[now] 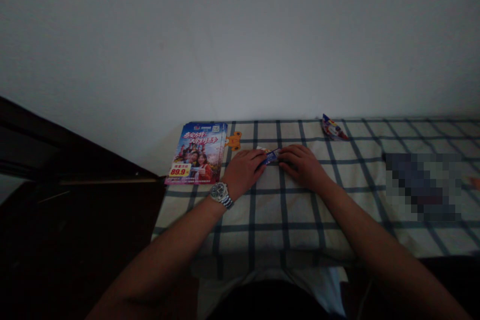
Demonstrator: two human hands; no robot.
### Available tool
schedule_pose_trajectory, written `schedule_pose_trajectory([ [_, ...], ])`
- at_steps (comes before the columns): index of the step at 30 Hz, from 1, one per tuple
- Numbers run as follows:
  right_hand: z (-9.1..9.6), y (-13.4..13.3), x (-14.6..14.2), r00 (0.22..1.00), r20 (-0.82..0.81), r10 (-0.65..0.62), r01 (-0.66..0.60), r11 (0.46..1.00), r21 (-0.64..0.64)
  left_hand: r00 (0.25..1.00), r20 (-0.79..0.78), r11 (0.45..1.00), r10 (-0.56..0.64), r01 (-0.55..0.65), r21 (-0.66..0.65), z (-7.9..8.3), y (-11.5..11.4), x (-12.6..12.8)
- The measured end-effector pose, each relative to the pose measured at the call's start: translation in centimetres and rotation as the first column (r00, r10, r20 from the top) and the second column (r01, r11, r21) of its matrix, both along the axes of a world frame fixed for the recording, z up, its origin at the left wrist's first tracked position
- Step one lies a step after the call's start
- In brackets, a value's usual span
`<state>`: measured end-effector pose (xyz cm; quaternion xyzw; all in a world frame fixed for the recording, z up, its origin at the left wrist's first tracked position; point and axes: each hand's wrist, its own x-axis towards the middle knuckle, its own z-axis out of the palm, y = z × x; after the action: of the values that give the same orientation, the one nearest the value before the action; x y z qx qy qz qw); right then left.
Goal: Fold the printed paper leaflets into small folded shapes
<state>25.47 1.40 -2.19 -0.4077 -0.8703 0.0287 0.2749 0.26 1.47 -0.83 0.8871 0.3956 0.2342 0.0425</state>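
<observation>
A small folded flyer (pixel 271 156), blue and white with print on it, lies on the checked cloth between my hands. My left hand (pixel 245 169) has its fingers closed on the left end of this paper and covers part of it. At the other end, the bent fingers of my right hand (pixel 301 164) press on the right edge. Left of my hands sits a stack of printed flyers (pixel 197 152), the top one showing a castle and people. Another folded flyer (pixel 333 128), pointed at one end, rests near the wall on the right.
The checked tablecloth (pixel 232 235) covers the table, which meets a plain wall (pixel 240 45) at the back. An orange bear figure (pixel 234 141) shows beside the stack. On the right lies a blurred-out dark item (pixel 422 185). Dark furniture stands to the left.
</observation>
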Motion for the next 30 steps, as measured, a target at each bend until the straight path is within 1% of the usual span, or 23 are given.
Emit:
schedule_pose_trajectory([
  [8,0.32,-0.13,-0.47,0.998,0.005,0.062,-0.062,0.998,0.009,0.998,0.01,0.998,-0.064,0.064,0.002,-0.35,-0.08,0.27],
  [17,0.3,-0.14,-0.56,0.999,-0.012,0.052,-0.052,0.999,0.006,0.996,0.018,0.996,-0.085,0.085,0.006,-0.26,-0.26,0.44],
  [23,0.25,-0.24,-0.7,0.999,-0.011,0.04,-0.04,0.999,0.02,0.998,-0.001,0.998,-0.06,0.06,0.007,0.12,-0.4,0.49],
  [30,0.25,-0.26,-0.81,1.0,0.003,0.023,-0.023,0.999,0.025,1.0,-0.001,1.0,-0.016,0.016,0.013,0.15,-0.58,0.53],
])
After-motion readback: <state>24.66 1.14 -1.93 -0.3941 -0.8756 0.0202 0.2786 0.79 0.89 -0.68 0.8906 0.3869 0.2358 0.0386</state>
